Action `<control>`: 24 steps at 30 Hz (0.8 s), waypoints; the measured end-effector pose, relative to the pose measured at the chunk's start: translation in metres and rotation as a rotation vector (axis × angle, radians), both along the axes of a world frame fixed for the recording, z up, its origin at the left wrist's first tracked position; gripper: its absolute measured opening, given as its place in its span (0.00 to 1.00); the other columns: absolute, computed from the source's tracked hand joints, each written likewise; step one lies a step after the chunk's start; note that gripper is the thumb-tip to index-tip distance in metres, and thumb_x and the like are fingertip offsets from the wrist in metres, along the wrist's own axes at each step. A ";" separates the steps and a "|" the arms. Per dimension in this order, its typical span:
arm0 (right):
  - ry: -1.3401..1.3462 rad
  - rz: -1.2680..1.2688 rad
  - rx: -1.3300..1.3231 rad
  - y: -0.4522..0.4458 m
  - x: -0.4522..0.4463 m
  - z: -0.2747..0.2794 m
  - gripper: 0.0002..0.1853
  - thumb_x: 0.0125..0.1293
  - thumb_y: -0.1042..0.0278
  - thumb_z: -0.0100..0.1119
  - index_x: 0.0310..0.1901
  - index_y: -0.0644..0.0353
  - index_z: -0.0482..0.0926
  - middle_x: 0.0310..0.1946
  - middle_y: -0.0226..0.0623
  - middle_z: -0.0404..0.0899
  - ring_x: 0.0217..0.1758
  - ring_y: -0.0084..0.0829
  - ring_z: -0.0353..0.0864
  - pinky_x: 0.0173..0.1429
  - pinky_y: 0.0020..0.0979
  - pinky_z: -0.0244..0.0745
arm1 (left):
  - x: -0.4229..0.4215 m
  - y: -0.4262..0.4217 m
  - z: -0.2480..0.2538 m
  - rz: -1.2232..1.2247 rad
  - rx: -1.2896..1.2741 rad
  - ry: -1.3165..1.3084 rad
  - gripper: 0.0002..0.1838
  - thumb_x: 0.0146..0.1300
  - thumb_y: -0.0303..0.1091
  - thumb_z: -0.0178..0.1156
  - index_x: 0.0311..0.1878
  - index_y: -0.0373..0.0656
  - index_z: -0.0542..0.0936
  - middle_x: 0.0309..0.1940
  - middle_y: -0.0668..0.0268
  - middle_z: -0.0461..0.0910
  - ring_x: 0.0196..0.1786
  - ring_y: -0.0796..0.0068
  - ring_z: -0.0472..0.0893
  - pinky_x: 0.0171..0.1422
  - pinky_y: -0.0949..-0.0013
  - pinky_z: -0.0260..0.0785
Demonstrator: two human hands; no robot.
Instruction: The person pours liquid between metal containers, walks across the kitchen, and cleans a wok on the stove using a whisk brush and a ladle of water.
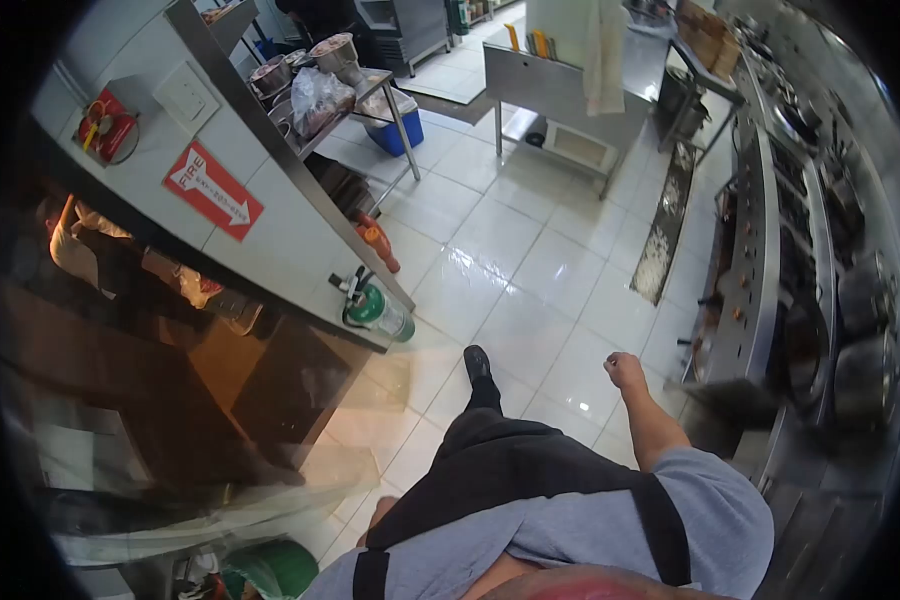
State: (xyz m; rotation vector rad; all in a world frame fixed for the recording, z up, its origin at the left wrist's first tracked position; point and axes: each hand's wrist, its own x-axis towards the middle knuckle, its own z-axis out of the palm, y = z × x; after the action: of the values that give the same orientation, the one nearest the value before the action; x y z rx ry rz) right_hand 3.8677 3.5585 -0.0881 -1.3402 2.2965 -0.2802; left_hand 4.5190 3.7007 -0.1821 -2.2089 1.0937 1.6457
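My right hand (625,370) hangs forward over the white tile floor (530,330), its fingers curled in and nothing visible in them. Nearest to it is the long steel stove (760,270) on the right, apart from the hand. Of my left hand (382,511) only a small part shows beside the dark apron (510,475); its fingers are hidden. A green bin (288,568) stands below and left of that hand. One black shoe (478,362) is stepping out ahead on the tiles.
A green fire extinguisher (382,312) is by the wall end at left, under a red fire sign (213,190). Ahead stand a steel table (550,105), a loaded rack (370,85) and a blue cooler (398,135). A floor drain (660,245) runs along the stove side.
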 end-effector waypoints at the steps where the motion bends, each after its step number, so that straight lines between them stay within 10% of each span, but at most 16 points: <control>1: 0.012 0.011 -0.003 -0.030 -0.010 0.000 0.13 0.54 0.62 0.57 0.36 0.60 0.82 0.30 0.47 0.81 0.35 0.41 0.82 0.44 0.36 0.76 | -0.005 -0.011 -0.004 0.007 0.009 -0.005 0.12 0.51 0.40 0.60 0.31 0.41 0.79 0.24 0.62 0.76 0.24 0.66 0.75 0.28 0.62 0.69; 6: -0.037 -0.074 -0.145 -0.116 -0.043 -0.019 0.11 0.55 0.64 0.58 0.33 0.63 0.82 0.21 0.44 0.80 0.22 0.34 0.81 0.32 0.32 0.76 | -0.030 -0.132 -0.030 -0.054 -0.078 0.040 0.12 0.51 0.41 0.60 0.31 0.41 0.79 0.23 0.62 0.76 0.24 0.66 0.75 0.28 0.61 0.69; 10: 0.091 0.016 -0.007 -0.110 -0.063 -0.034 0.13 0.54 0.61 0.56 0.30 0.63 0.81 0.22 0.45 0.80 0.24 0.41 0.81 0.36 0.34 0.76 | -0.084 -0.332 -0.022 -0.226 -0.849 0.257 0.12 0.51 0.42 0.60 0.30 0.41 0.79 0.23 0.61 0.76 0.24 0.66 0.75 0.28 0.61 0.69; 11: 0.056 -0.049 0.141 -0.106 -0.070 -0.037 0.16 0.54 0.56 0.55 0.28 0.63 0.82 0.26 0.47 0.80 0.29 0.43 0.81 0.38 0.35 0.76 | -0.125 -0.442 -0.012 0.056 -0.054 0.045 0.13 0.50 0.42 0.58 0.28 0.41 0.79 0.22 0.60 0.76 0.23 0.64 0.74 0.28 0.58 0.67; 12: 0.098 -0.017 0.185 -0.099 -0.077 -0.044 0.14 0.53 0.57 0.56 0.27 0.61 0.82 0.28 0.48 0.80 0.32 0.45 0.81 0.41 0.39 0.75 | -0.127 -0.505 -0.043 -0.261 -0.184 -0.050 0.14 0.50 0.42 0.56 0.29 0.40 0.79 0.23 0.57 0.78 0.26 0.62 0.77 0.32 0.59 0.69; 21: 0.176 0.060 0.258 -0.215 -0.135 -0.169 0.15 0.50 0.57 0.57 0.23 0.62 0.82 0.25 0.48 0.79 0.35 0.48 0.79 0.41 0.44 0.74 | -0.270 -0.834 0.048 -0.342 -0.708 0.054 0.16 0.50 0.43 0.58 0.39 0.46 0.81 0.37 0.61 0.82 0.44 0.62 0.80 0.49 0.65 0.71; 24: 0.082 0.081 0.228 -0.395 -0.126 -0.092 0.14 0.51 0.57 0.56 0.22 0.61 0.80 0.27 0.48 0.79 0.36 0.48 0.79 0.44 0.44 0.73 | -0.254 -0.846 -0.001 -0.520 -0.573 0.058 0.14 0.49 0.42 0.59 0.35 0.44 0.82 0.29 0.57 0.82 0.36 0.62 0.82 0.40 0.64 0.73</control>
State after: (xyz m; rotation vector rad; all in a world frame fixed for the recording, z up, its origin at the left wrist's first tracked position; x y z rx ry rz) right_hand 3.7413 3.1631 -0.1800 -1.3443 2.2546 0.0628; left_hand 4.2651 2.8548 -0.1827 -1.8893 2.1468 1.2767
